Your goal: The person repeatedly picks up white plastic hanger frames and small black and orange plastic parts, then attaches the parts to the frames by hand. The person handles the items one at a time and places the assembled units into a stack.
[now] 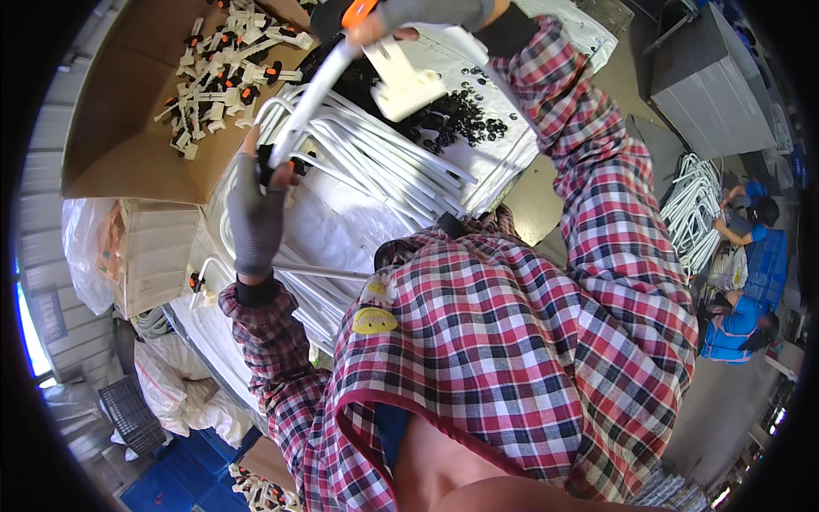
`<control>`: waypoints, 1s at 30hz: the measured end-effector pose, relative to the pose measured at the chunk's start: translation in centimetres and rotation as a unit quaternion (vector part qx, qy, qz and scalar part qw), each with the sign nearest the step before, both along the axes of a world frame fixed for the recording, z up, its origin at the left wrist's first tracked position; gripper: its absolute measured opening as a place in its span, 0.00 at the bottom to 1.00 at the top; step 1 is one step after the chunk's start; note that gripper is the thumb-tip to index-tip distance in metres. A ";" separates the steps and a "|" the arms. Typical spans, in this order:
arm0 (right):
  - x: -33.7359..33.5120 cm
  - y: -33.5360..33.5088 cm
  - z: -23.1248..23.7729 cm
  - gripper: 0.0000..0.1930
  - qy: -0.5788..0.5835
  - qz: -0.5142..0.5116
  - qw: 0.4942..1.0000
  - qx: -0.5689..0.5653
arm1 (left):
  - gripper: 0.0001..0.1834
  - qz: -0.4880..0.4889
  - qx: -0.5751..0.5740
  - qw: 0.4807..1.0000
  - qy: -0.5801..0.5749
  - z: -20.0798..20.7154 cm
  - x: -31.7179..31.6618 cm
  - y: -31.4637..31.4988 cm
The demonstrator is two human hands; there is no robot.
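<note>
My left hand [258, 209], in a grey glove with bare fingertips, is closed around the lower end of a bent white tube [311, 107], beside a small black piece. At the top edge my right hand [435, 12], gloved as well, grips the upper part of the same tube around an orange and black fitting [358, 11]. A cream plastic bracket [405, 85] hangs below the right fingers, slightly blurred. Beneath the raised tube lies a stack of white bent tubes [375, 154]. Small black round parts [465, 119] are heaped next to the stack.
A cardboard box [128, 128] at the upper left holds several cream, black and orange brackets [226, 77]. Below it stands a whitish bin [158, 256] with a plastic bag. Two people in blue [755, 230] sit at the right near more white tubes [691, 209]. Grey cartons [708, 85] stand behind.
</note>
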State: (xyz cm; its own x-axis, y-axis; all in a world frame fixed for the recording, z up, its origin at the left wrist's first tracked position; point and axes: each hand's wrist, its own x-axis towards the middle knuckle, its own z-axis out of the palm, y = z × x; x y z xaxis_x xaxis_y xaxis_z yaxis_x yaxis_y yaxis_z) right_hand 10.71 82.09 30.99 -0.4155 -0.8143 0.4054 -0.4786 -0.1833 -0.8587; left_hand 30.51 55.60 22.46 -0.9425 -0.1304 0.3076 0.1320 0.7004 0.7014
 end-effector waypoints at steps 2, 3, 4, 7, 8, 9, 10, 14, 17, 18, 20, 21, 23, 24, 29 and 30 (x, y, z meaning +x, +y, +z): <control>0.7 -0.7 2.1 0.19 0.070 0.087 0.975 0.191 | 0.37 -0.067 0.046 0.997 -0.021 1.1 -0.5 1.8; 0.4 -1.1 2.1 0.14 0.225 0.088 0.958 0.151 | 0.37 -0.110 0.111 0.987 -0.043 1.5 -1.1 2.2; 0.3 -1.6 1.3 0.15 0.114 0.119 0.977 0.137 | 0.35 -0.115 0.153 0.979 -0.068 1.8 -2.0 2.2; -3.2 -1.8 -4.4 0.15 0.075 0.032 0.987 0.137 | 0.25 -0.127 0.212 0.961 -0.128 1.7 -3.8 0.7; -5.2 -1.1 -6.6 0.16 0.100 -0.050 0.980 0.162 | 0.24 -0.113 0.196 0.965 -0.131 1.3 -3.9 -0.1; -7.1 0.1 -9.0 0.16 0.131 -0.141 0.959 0.206 | 0.23 -0.095 0.181 0.968 -0.144 0.7 -3.7 -1.1; -8.4 1.5 -11.8 0.17 0.162 -0.218 0.925 0.267 | 0.19 -0.074 0.186 0.972 -0.121 0.2 -2.8 -2.4; -8.4 7.6 -24.1 0.18 0.135 -0.204 0.842 0.482 | 0.11 0.008 0.260 0.962 -0.082 -1.9 2.2 -7.7; -6.5 8.9 -30.9 0.22 0.092 -0.264 0.829 0.484 | 0.16 0.126 0.279 0.945 -0.113 -3.9 5.3 -10.5; -6.5 9.1 -32.1 0.21 0.136 -0.300 0.817 0.473 | 0.23 0.144 0.251 0.949 -0.124 -4.4 6.0 -11.3; -6.0 8.9 -33.4 0.18 0.182 -0.348 0.804 0.447 | 0.28 0.111 0.288 0.949 -0.066 -5.5 7.5 -12.3; -6.1 8.8 -33.5 0.18 0.121 -0.339 0.831 0.424 | 0.28 0.107 0.299 0.947 -0.055 -5.8 8.3 -12.6; -5.7 8.9 -33.2 0.17 0.036 -0.372 0.862 0.342 | 0.27 0.163 0.291 0.942 -0.048 -6.4 9.5 -13.1; -5.2 9.2 -33.0 0.18 0.038 -0.376 0.874 0.304 | 0.27 0.181 0.304 0.934 -0.044 -6.5 10.0 -13.2; -1.3 11.2 -32.4 0.17 -0.360 -0.252 0.898 0.030 | 0.26 0.192 0.324 0.926 -0.023 -6.4 10.2 -13.5; -0.7 11.4 -32.4 0.18 -0.393 -0.257 0.883 0.010 | 0.26 0.169 0.316 0.934 -0.008 -6.4 9.7 -13.5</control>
